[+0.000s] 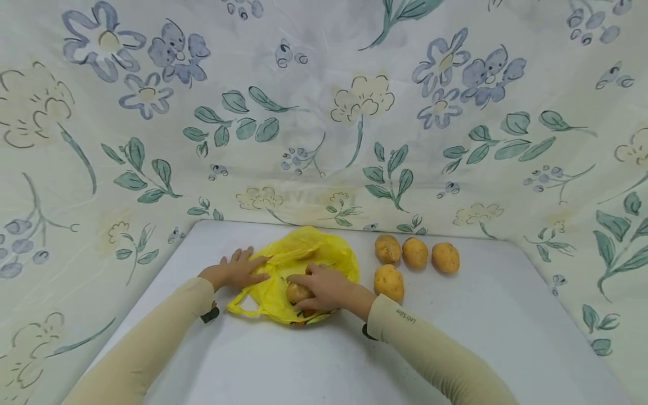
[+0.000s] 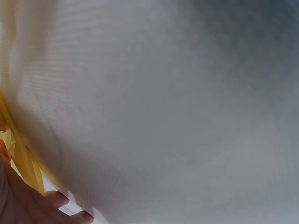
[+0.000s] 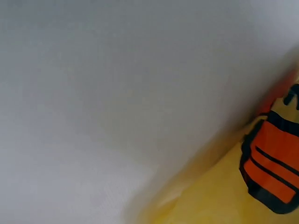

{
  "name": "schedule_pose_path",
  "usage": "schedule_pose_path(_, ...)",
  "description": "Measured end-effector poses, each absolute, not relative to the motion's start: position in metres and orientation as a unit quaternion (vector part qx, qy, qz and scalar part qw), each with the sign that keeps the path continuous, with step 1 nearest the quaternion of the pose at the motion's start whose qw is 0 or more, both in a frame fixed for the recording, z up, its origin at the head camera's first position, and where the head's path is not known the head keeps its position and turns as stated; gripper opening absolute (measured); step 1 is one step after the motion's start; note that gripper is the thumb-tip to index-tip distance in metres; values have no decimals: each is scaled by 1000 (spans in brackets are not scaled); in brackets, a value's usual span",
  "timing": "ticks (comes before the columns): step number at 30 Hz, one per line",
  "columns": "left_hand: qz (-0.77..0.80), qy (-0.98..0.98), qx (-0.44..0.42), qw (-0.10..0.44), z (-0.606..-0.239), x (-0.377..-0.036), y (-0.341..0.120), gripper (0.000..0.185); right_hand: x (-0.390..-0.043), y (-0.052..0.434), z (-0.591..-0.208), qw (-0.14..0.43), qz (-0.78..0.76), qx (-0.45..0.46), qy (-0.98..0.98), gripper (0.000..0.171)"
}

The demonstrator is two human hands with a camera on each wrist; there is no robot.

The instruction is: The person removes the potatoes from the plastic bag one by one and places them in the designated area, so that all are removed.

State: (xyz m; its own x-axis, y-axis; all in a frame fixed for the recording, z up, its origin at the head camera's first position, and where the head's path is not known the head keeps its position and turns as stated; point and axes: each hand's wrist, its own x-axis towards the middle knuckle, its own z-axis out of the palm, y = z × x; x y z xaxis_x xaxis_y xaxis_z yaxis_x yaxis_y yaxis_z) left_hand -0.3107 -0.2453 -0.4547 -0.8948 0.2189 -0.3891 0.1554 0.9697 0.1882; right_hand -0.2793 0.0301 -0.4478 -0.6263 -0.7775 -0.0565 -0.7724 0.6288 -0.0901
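A crumpled yellow plastic bag [image 1: 275,250] lies on the table with its mouth open. My left hand [image 1: 237,271] has its fingers spread and touches the bag's left edge. Inside the mouth, my right hand [image 1: 328,288] grips a potato [image 1: 297,292], thumb and fingers on either side of it. The left wrist view catches part of the left hand [image 2: 32,203] beside yellow plastic [image 2: 23,161]. Only the bag's yellow side with an orange and black print [image 3: 275,158] shows in the right wrist view; that hand is out of sight there.
To the right of the bag, three potatoes stand in a row, the middle one [image 1: 415,252] close to its neighbour. Another potato [image 1: 389,283] lies nearer, by the right wrist. The white table [image 1: 263,365] meets a flower-printed cloth [image 1: 314,140] at its back and sides.
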Motion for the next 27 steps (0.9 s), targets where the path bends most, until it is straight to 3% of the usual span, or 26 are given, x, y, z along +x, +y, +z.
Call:
schedule_pose_path(9,76,970,104,208,-453,-306,-243,76,-277,32,-457,115,-85,-419,897,86)
schedule_pose_path(18,70,971,101,206,-452,-308,-244,76,-276,26,-456,128,-122,-412,894,78)
schedule_pose_path(27,72,970,93,211,-451,-309,-244,77,-264,20,-449,103,-192,-436,873,72)
